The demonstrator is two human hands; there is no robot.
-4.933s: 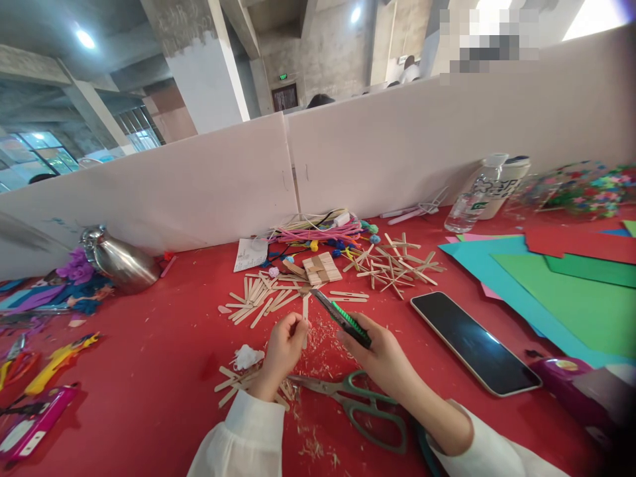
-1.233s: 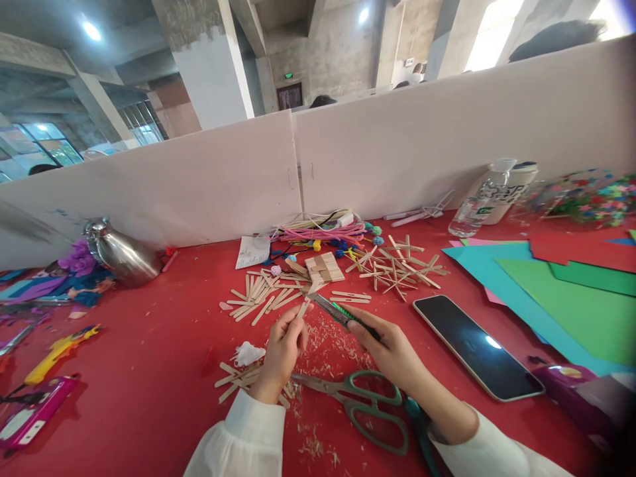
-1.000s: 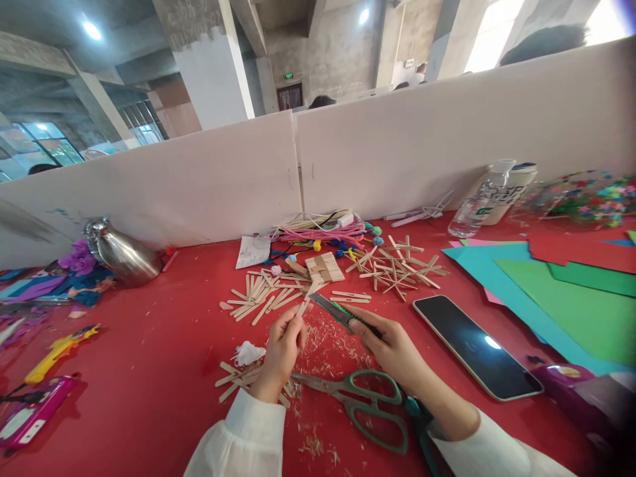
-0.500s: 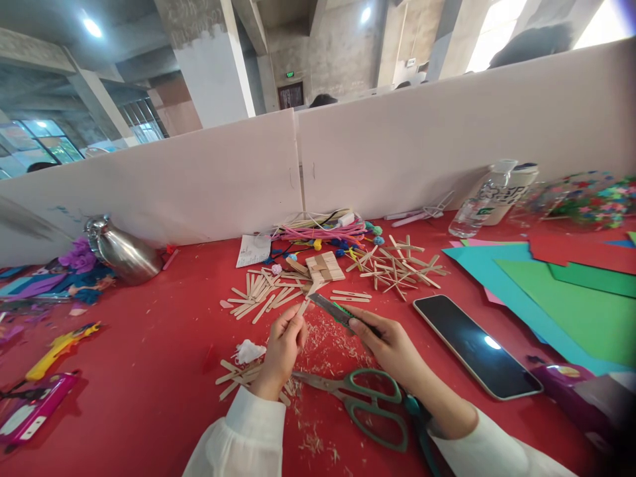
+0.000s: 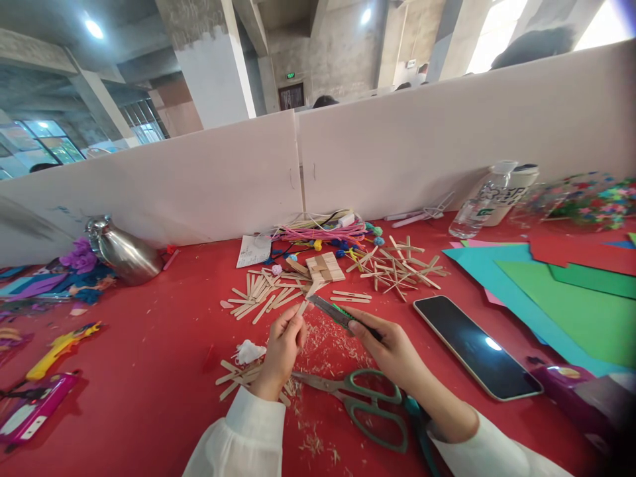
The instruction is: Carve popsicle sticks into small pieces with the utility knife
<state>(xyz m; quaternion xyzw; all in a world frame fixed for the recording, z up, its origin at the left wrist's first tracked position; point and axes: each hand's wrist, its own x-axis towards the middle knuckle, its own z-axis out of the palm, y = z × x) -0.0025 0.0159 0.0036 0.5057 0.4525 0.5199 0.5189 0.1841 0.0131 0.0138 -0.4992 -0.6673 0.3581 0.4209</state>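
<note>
Red table (image 5: 163,371), littered. Phone (image 5: 477,348) flat, screen up, at right. Scissors (image 5: 365,401) lie near, between the forearms. Right hand (image 5: 390,341): fingers wrapped round a knife (image 5: 340,315). Left hand (image 5: 283,348): thumb and forefinger pinch a stick (image 5: 303,307), remaining fingers curled. Knife blade slants far and left, its tip at the stick, left of the right hand; actual contact appears likely but is too small to confirm. Shavings (image 5: 330,341) scattered between the hands.

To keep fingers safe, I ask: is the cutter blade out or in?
Out: the gray blade extends past the green-trimmed handle, its tip close to the wooden stick.
</note>
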